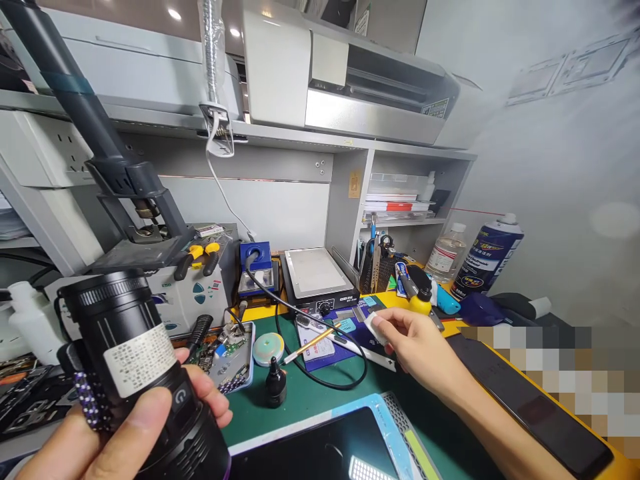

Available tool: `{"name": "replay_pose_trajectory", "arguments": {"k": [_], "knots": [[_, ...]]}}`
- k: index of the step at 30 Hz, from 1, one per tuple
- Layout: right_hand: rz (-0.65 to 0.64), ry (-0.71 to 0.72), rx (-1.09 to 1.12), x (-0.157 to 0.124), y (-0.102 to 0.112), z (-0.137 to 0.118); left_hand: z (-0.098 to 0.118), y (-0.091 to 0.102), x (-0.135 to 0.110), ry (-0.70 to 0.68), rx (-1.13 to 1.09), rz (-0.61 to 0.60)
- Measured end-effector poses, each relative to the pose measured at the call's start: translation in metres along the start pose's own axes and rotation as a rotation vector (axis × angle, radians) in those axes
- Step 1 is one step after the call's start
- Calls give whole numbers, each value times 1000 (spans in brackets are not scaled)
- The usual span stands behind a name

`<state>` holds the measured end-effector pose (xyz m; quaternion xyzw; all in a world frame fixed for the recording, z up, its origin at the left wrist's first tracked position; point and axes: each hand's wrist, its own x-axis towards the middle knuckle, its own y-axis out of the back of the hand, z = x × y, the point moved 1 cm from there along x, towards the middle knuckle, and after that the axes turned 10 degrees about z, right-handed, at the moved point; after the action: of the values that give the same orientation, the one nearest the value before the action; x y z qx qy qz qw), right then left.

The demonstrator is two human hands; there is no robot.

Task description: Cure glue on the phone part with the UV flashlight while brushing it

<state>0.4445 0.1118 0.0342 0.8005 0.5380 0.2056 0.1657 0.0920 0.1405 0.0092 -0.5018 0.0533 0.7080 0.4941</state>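
My left hand (pixel 125 427) is wrapped round a big black flashlight (pixel 135 360) with a white label, held up at the lower left with its head pointing up and away. My right hand (pixel 420 347) reaches over the green mat (pixel 320 400) at the centre right and pinches a small white wipe or pad (pixel 373 327) between thumb and fingers. Below both hands lies a dark-screened tablet (pixel 325 447) with a light blue edge, near the bottom of the view.
On the mat stand a small black dropper bottle (pixel 275 381), a round tin (pixel 268 348), a soldering pen with cable (pixel 313 343) and a phone frame (pixel 230 353). Behind are a heating plate (pixel 317 277), a tool holder (pixel 377 267), bottles and a spray can (pixel 487 260). A microscope arm (pixel 100 153) rises on the left.
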Motion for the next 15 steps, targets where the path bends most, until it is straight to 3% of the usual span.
{"name": "replay_pose_trajectory", "arguments": {"k": [6,15], "knots": [[1,-3,3,1,-2,-3,-7,-10,-6,-42,-61,25],[50,-1,30,5,3,3,-6,-2,-5,-200,-109,72]]}}
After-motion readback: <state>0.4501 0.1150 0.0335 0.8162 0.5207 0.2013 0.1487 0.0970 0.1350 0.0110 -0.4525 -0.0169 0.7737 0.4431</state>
